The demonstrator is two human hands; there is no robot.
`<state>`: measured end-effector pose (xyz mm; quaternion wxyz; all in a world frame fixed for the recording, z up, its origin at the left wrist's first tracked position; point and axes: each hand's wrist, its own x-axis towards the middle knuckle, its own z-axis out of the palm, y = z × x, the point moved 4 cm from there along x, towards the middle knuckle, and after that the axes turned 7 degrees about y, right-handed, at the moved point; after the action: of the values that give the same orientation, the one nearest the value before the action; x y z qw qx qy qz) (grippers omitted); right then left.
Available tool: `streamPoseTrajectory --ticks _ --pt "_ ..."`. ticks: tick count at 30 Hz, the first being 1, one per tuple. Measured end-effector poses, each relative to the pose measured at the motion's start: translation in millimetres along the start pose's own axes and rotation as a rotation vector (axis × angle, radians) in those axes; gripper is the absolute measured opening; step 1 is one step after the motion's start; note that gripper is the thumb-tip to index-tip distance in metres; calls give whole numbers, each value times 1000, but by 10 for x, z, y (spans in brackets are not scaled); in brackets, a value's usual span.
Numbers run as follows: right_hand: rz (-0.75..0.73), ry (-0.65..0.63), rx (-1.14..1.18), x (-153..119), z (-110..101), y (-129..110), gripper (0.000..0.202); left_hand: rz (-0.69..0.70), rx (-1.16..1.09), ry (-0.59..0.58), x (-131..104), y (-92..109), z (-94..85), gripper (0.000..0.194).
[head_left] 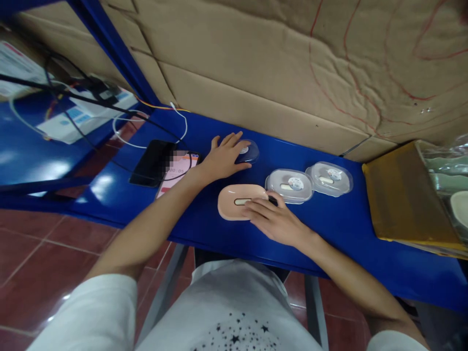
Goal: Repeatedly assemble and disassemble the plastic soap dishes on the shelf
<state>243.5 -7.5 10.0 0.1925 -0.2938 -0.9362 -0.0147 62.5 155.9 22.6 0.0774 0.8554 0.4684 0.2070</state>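
A peach oval dish (pixel 227 204) with a pale slot-shaped inset in its middle, resembling a soap dish, sits near the front of the blue table. My right hand (pixel 272 217) grips its right end, fingers over the inset and thumb at the far rim. Farther back, my left hand (pixel 227 157) has its index finger and thumb at opposite edges of a clear plastic lid (pixel 251 153) with a round label. Right of the dish, a white oval dish under a clear cover (pixel 290 186) stands beside a similar covered dish (pixel 331 179); both carry round labels.
A phone with a lit pink screen (pixel 179 168) and a black phone (pixel 152 163) lie at the left among cables. Cardboard (pixel 256 92) lines the back. On the right, an open carton (pixel 405 195) holds plastic-wrapped dishes.
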Motion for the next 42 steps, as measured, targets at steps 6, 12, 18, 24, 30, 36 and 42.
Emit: streamPoseTrajectory --ticks 6,12,18,24,30,36,42 --pt "15 13 3 -11 32 -11 40 224 -99 -145 -730 558 -388 49" --pt "27 56 -7 2 -14 -30 35 169 -150 -148 -1266 633 -293 58" --pt "34 170 -29 -19 -119 -8 35 161 -305 -145 -1188 539 -251 48" --pt "19 197 -32 -52 -143 17 36 134 -359 -112 -1155 535 -266 39" --pt "-19 101 12 -54 -20 5 30 75 -252 0 -1274 395 -274 53" --pt "-16 75 4 -48 -20 7 26 -156 101 222 -1380 -21 -422 58" --pt "-13 89 11 -25 -35 4 27 -234 123 151 -1455 -177 -428 58"
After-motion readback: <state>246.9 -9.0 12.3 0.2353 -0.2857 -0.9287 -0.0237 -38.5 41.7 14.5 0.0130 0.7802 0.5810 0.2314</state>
